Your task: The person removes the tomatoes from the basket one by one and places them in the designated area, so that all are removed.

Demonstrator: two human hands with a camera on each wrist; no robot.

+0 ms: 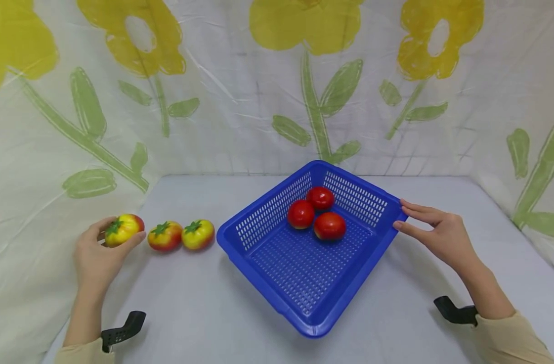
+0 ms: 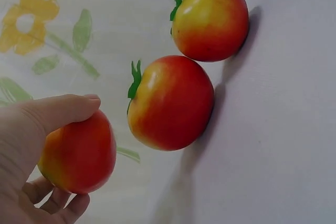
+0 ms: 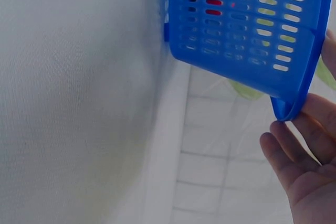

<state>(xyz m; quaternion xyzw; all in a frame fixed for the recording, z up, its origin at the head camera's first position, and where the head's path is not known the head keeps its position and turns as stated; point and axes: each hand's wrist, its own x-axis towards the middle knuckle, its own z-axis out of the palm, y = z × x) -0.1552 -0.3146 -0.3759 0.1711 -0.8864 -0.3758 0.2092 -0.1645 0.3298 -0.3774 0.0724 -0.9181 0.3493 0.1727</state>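
Observation:
On the left, my left hand [image 1: 99,253] grips a yellow-and-red toy tomato [image 1: 122,230] with a green leafy top, thumb on one side and fingers on the other. Two similar tomatoes lie side by side just right of it, one redder [image 2: 170,103] and one more yellow [image 2: 211,19]. A blue plastic basket [image 1: 277,298] with slotted walls stands in the middle, one corner towards me. Inside, near its back corner, are three red tomatoes [image 1: 330,226]. At the basket's right corner my right hand [image 1: 440,235] pinches the rim between thumb and fingers.
The table [image 1: 176,308] has a pale grey top. Behind it and along the sides hangs a white sheet [image 1: 222,101] painted with yellow flowers and green leaves. A black wrist mount [image 1: 124,331] sits on each forearm.

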